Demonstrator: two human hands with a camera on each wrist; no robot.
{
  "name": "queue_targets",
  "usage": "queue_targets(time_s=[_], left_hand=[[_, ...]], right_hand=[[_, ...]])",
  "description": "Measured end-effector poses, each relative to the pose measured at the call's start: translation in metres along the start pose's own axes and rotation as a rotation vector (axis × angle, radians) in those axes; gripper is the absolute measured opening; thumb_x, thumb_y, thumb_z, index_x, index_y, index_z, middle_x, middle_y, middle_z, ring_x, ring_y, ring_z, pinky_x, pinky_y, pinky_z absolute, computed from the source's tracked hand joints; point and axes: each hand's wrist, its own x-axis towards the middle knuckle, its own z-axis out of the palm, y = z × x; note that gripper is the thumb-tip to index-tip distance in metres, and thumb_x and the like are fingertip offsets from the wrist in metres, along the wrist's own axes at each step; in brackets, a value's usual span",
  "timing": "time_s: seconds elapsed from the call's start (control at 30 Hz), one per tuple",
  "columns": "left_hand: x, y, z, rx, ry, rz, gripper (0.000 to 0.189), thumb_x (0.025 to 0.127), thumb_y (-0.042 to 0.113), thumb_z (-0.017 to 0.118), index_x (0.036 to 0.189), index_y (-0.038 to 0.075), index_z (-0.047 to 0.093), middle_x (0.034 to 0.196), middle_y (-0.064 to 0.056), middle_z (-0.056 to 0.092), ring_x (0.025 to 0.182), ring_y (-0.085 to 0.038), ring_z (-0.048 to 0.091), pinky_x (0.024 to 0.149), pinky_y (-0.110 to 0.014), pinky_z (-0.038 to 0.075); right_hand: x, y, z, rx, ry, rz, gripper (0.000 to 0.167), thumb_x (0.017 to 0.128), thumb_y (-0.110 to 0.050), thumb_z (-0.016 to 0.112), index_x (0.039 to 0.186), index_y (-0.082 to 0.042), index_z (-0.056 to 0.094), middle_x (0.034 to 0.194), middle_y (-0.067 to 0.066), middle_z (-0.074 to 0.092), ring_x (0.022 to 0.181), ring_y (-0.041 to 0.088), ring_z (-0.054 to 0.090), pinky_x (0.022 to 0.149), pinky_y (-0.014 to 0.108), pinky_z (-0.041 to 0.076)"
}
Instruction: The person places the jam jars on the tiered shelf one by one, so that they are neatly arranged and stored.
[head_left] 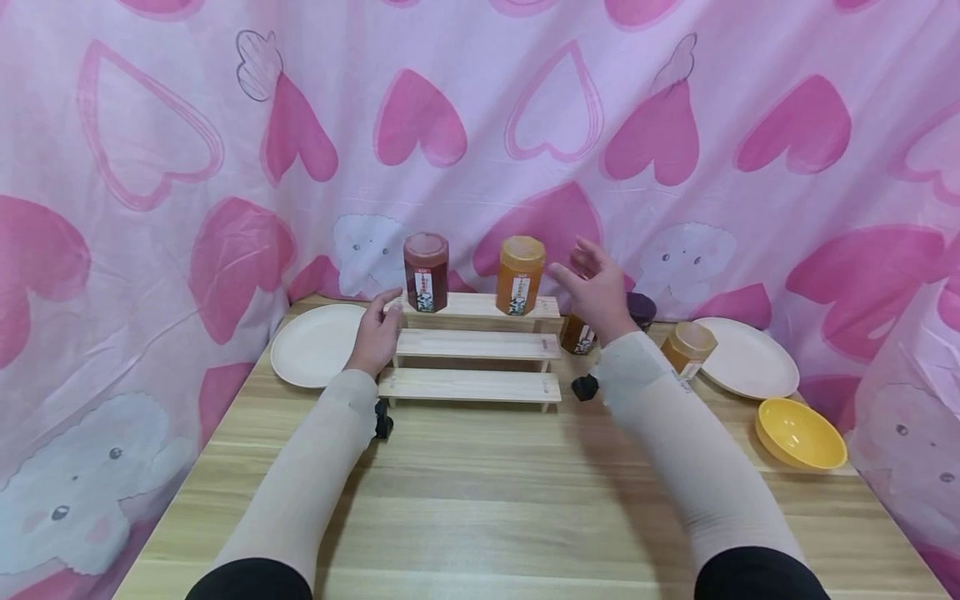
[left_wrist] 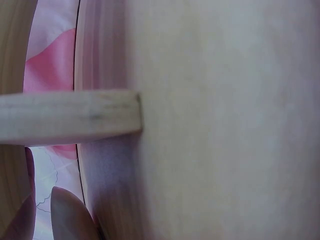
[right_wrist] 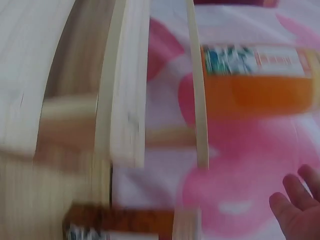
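Note:
A three-step wooden stand (head_left: 480,385) stands on the table. My left hand (head_left: 373,340) holds the left end of its top step, thumb in front. In the left wrist view, fingertips (left_wrist: 72,215) show at the board's edge, partly cut off. A dark red jar (head_left: 426,279) and an orange-yellow jar (head_left: 521,282) stand upright on the top step. To the right of the orange-yellow jar (right_wrist: 255,95), my right hand (head_left: 598,292) is raised with spread fingers, apart from the jar. Nothing is in that hand, and its fingers (right_wrist: 295,200) show at the right wrist view's lower right.
Beside the stand's right end are an amber jar (head_left: 576,336), a dark-lidded jar (head_left: 642,308) partly behind my right hand, and a pale-yellow jar (head_left: 686,343). White plates lie at left (head_left: 311,346) and right (head_left: 750,358). A yellow bowl (head_left: 801,433) sits near the right edge. Patterned curtain hangs behind.

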Motion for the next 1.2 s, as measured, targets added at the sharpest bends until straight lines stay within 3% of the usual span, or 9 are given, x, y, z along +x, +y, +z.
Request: queue_targets(time_s=[0.2,0.3,0.5,0.7,0.93,1.07,1.2], left_hand=[[-0.01,0.023,-0.002,-0.011,-0.026,-0.043,0.045,0.115,0.026,0.041,0.158,0.015,0.047,0.082,-0.012,0.053,0.068,-0.014,0.048,0.07,-0.033,0.043],[-0.013,0.029,-0.003,-0.009,-0.026,-0.042,0.044,0.115,0.024,0.042,0.158,0.012,0.047,0.085,-0.016,0.054,0.068,-0.014,0.049,0.07,-0.033,0.044],[-0.005,0.011,-0.002,-0.019,-0.009,-0.003,0.048,0.115,0.035,0.043,0.159,0.018,0.047,0.08,-0.007,0.052,0.066,-0.011,0.046,0.068,-0.032,0.042],[0.002,-0.005,-0.001,0.012,0.012,0.029,0.049,0.114,0.043,0.043,0.157,0.021,0.049,0.075,0.001,0.05,0.066,-0.013,0.047,0.067,-0.034,0.044],[-0.018,0.034,-0.006,-0.02,-0.034,0.011,0.047,0.115,0.024,0.041,0.158,0.006,0.045,0.07,0.0,0.05,0.061,-0.011,0.045,0.063,-0.03,0.04],[-0.022,0.042,-0.007,-0.008,-0.032,-0.009,0.045,0.115,0.023,0.041,0.157,0.009,0.047,0.07,-0.002,0.05,0.059,-0.009,0.044,0.063,-0.03,0.041],[-0.024,0.044,-0.006,0.015,-0.031,-0.027,0.044,0.115,0.022,0.041,0.157,0.012,0.048,0.071,-0.002,0.05,0.059,-0.009,0.043,0.063,-0.029,0.042]], right_hand=[[-0.01,0.004,-0.048,-0.098,0.025,0.005,0.078,0.093,-0.038,0.083,0.16,-0.019,0.046,0.157,0.009,0.055,0.143,0.024,0.054,0.116,0.035,0.045],[-0.015,0.006,-0.073,-0.094,0.051,0.033,0.078,0.094,-0.039,0.082,0.16,-0.02,0.045,0.158,0.009,0.054,0.144,0.024,0.053,0.114,0.033,0.046],[-0.023,0.015,-0.124,-0.144,0.105,0.077,0.076,0.099,-0.036,0.076,0.163,-0.019,0.04,0.163,0.01,0.047,0.15,0.028,0.046,0.115,0.024,0.043],[-0.031,0.026,-0.166,-0.166,0.193,0.124,0.077,0.097,-0.034,0.078,0.163,-0.02,0.042,0.161,0.007,0.05,0.147,0.02,0.05,0.102,0.012,0.047],[-0.037,0.043,-0.196,-0.242,0.22,0.177,0.079,0.098,-0.041,0.074,0.165,-0.022,0.037,0.163,0.005,0.048,0.144,0.013,0.05,0.108,0.014,0.043],[-0.041,0.058,-0.205,-0.29,0.198,0.204,0.082,0.099,-0.047,0.071,0.167,-0.021,0.033,0.167,0.009,0.041,0.147,0.015,0.047,0.113,0.017,0.04],[-0.046,0.072,-0.21,-0.321,0.169,0.227,0.084,0.1,-0.052,0.067,0.168,-0.018,0.03,0.169,0.012,0.037,0.153,0.021,0.042,0.121,0.028,0.036]])
